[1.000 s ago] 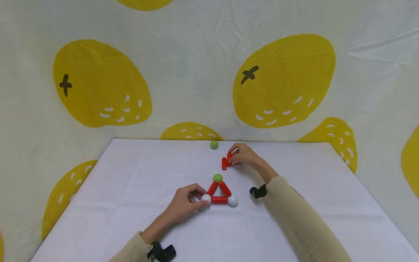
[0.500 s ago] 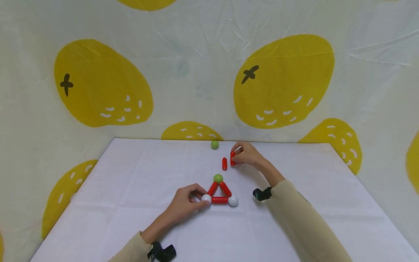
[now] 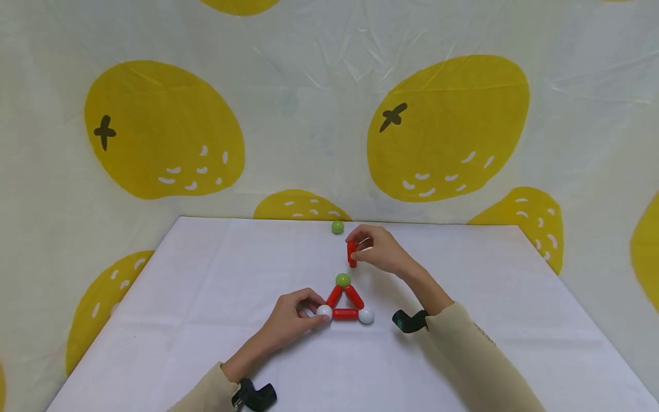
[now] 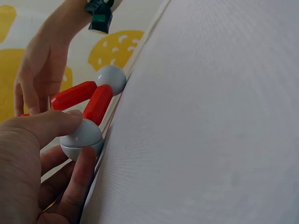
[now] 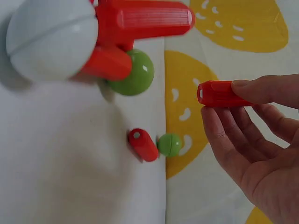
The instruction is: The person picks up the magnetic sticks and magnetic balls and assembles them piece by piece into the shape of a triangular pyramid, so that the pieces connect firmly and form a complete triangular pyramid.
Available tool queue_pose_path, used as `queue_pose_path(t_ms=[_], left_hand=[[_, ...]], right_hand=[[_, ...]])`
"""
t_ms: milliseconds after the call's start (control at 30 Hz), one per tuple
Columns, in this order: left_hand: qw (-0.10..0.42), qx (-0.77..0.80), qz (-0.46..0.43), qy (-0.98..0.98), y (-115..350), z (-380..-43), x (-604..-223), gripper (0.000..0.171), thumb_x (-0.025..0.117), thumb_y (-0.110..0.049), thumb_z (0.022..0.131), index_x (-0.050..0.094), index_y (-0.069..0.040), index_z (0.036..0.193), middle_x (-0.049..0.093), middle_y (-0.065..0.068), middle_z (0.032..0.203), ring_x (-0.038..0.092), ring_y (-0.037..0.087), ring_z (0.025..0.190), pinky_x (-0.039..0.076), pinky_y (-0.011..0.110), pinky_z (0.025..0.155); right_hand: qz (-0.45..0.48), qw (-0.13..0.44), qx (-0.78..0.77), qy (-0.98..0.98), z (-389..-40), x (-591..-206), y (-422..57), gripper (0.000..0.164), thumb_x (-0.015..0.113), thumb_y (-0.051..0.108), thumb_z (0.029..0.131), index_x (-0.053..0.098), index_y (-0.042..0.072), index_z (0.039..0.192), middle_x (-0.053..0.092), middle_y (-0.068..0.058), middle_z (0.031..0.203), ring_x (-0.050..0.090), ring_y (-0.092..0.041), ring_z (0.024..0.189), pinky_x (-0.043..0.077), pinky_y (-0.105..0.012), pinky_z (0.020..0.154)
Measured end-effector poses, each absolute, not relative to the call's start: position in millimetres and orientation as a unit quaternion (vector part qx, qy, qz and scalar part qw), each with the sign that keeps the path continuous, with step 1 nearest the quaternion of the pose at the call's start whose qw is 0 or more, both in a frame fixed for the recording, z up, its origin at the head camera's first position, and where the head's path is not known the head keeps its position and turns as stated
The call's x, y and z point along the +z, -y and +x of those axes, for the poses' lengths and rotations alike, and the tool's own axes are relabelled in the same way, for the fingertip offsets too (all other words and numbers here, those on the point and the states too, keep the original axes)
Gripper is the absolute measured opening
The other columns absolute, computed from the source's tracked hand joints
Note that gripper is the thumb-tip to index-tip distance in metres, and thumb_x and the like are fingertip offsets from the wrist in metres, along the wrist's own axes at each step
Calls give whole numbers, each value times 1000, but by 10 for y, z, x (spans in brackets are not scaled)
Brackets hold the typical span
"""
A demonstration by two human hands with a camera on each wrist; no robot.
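My left hand pinches a white ball at the left corner of a triangle of red rods and balls on the table. A second white ball forms the right corner, a green ball the far one. From the right white ball one red rod juts away from the cloth, its silver tip free. Beyond the triangle my right hand holds a loose red rod between thumb and fingers. Another red rod lies on the table, mostly hidden in the head view.
Near the back edge of the white-covered table sits another green ball. Behind the table hangs a pale cloth printed with yellow fruit. Each wrist wears a small black camera.
My right hand lifted the red rod from beside the other loose one, shifted slightly right, then back left and nearer, so the held rod now overlaps the other. My left hand stayed on the white ball.
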State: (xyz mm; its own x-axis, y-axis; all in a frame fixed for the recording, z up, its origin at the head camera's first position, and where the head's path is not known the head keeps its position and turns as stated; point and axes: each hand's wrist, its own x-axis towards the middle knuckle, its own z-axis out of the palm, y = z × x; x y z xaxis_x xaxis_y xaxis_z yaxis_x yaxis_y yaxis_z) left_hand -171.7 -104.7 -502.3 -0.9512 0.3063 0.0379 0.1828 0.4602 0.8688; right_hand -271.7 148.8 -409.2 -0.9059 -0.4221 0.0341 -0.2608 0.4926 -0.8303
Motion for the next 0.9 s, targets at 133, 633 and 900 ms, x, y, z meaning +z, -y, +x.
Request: queue_pose_path(t_ms=[133,633,900], left_hand=[[65,500,148,-851,1046,-1723,-5027,28,82,-35,87,73,-21,109,72,-2,101,63,12,85,55,21,69],[67,503,155,-848,1072,-1735,-5028,25,82,-37,87,73,-25,108,72,-7,100,66,10,85,58,23,70],[62,508,155,-845,1067,-1726,-5026,24,81,-35,88,73,-25,108,72,-8,100,66,11,83,58,24,70]], right_hand=[[-230,88,-478,-843,-2619,-4113,-1447,26,71,3,92,68,5,117,74,-11,109,70,-24,100,62,-34,85],[-272,108,-501,-814,-2478,-4214,-1338,21,71,1,92,73,9,112,75,-9,108,70,-24,103,61,-39,91],[-299,160,-482,-808,-2477,-4240,-1387,19,70,-1,92,73,5,110,73,-17,110,69,-23,100,62,-36,90]])
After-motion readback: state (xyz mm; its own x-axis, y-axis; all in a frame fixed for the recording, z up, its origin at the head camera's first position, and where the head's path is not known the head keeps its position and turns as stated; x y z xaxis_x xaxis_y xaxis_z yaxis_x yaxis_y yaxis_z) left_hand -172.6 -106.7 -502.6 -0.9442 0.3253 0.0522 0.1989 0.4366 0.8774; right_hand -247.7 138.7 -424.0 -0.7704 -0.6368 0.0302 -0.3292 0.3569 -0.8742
